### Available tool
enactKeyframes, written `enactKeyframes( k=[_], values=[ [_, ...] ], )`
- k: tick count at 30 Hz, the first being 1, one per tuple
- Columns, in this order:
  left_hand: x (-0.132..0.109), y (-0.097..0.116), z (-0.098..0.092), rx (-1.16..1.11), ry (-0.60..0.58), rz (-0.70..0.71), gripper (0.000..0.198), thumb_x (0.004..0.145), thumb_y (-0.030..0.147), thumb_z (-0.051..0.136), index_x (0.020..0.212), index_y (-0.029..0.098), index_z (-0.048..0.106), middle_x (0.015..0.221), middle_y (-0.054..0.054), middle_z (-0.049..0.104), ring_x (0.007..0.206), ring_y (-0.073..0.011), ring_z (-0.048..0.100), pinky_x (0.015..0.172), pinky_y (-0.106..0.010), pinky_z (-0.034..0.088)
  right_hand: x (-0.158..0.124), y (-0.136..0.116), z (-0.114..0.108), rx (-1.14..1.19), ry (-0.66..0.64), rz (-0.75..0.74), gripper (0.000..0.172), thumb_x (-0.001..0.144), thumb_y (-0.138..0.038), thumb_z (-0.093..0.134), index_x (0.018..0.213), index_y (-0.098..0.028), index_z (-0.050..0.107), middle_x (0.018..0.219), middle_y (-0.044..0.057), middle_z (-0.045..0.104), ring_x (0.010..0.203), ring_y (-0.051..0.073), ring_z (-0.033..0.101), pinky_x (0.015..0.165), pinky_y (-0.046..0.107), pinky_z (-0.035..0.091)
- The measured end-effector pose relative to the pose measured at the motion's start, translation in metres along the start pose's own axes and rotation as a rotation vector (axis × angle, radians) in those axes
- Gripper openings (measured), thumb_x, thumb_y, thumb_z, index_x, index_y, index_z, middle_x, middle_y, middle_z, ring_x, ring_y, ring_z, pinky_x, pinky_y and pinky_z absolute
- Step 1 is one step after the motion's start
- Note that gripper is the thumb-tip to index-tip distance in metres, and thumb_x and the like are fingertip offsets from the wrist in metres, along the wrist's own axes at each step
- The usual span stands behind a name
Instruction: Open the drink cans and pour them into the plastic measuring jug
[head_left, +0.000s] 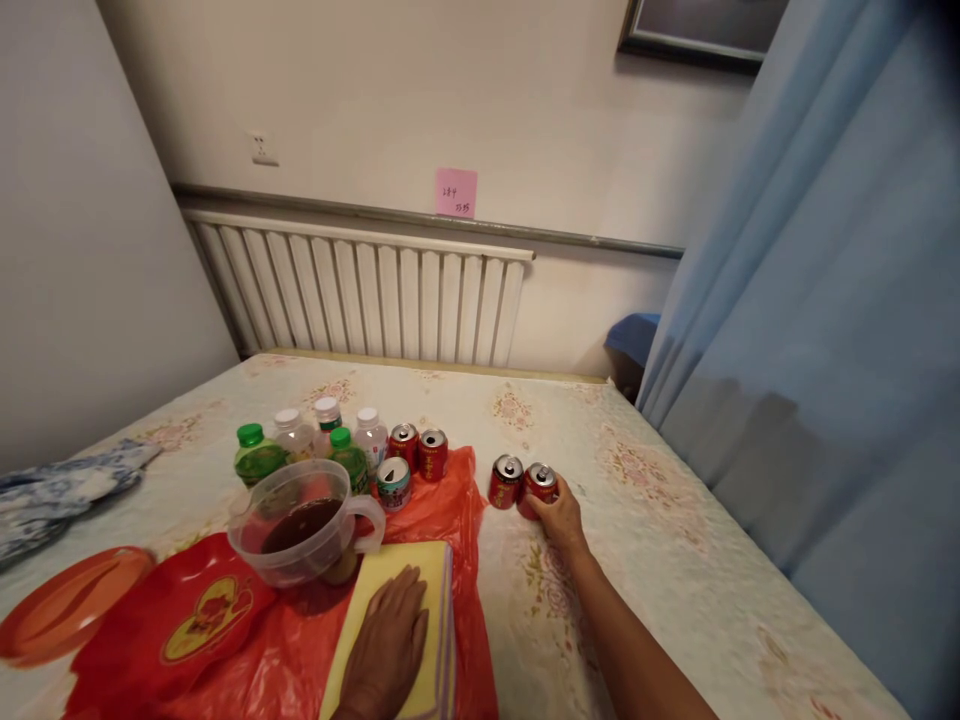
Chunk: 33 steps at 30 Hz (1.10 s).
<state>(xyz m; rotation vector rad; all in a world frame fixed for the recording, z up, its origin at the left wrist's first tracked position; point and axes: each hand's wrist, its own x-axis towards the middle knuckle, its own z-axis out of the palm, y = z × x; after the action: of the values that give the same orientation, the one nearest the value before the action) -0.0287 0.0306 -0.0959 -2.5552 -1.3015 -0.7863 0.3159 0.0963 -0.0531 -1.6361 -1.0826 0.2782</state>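
Observation:
My right hand [559, 515] is wrapped round a red drink can [537, 486], which stands on the flowered bed cover. Just left of it, almost touching, stands another red can [505, 483] with a dark top band. My left hand [390, 632] lies flat, palm down, on a folded yellow cloth [431, 600]. The cloth rests on a red plastic sheet [469, 520]. Beside it a clear plastic jug [289, 530] holds dark brown liquid, its handle pointing right.
Behind the jug are several bottles, a green-capped one [349, 460] among them, a teal can [394, 484] and two red cans [432, 455]. A red tray [172, 610] and an orange lid [75, 605] lie left. A blue curtain [825, 350] hangs right; a radiator [375, 290] lines the wall.

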Motion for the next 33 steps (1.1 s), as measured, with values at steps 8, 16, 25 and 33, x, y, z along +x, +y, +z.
enactKeyframes(
  k=[8,16,25,33],
  values=[
    [-0.001,-0.002,0.003,-0.080,0.024,-0.020,0.030,0.088,0.026,0.052,0.115,0.021,0.064,0.127,-0.010,0.065,0.118,-0.0255,0.061,0.098,-0.045,0.051,-0.011,0.008,0.002,0.090,-0.049,0.045,0.067,0.056,-0.030,0.071,0.120,-0.015,0.058,0.105,0.008,0.073,0.088,0.026,0.070,0.081,0.038,0.055],
    [-0.002,-0.003,0.005,-0.082,0.030,-0.022,0.030,0.088,0.028,0.052,0.115,0.022,0.063,0.127,-0.009,0.065,0.118,-0.0258,0.061,0.098,-0.045,0.051,-0.019,0.017,0.007,0.096,-0.041,0.081,0.059,0.056,-0.025,0.067,0.114,-0.017,0.059,0.104,0.008,0.073,0.089,0.024,0.071,0.080,0.035,0.055],
    [-0.001,-0.003,0.004,-0.078,0.028,-0.021,0.031,0.087,0.028,0.053,0.116,0.022,0.062,0.127,-0.009,0.065,0.117,-0.0263,0.061,0.097,-0.046,0.052,-0.022,0.022,0.012,-0.058,0.009,0.064,0.048,0.059,-0.033,0.069,0.105,-0.019,0.063,0.090,0.006,0.073,0.079,0.024,0.068,0.072,0.031,0.053],
    [-0.001,-0.003,0.003,-0.043,-0.006,-0.014,0.031,0.087,0.027,0.053,0.117,0.022,0.062,0.129,-0.009,0.064,0.119,-0.0254,0.060,0.099,-0.045,0.051,-0.021,0.028,0.017,-0.182,0.071,0.026,0.053,0.061,-0.040,0.069,0.108,-0.016,0.063,0.094,0.009,0.070,0.086,0.027,0.064,0.077,0.034,0.049]
  ],
)
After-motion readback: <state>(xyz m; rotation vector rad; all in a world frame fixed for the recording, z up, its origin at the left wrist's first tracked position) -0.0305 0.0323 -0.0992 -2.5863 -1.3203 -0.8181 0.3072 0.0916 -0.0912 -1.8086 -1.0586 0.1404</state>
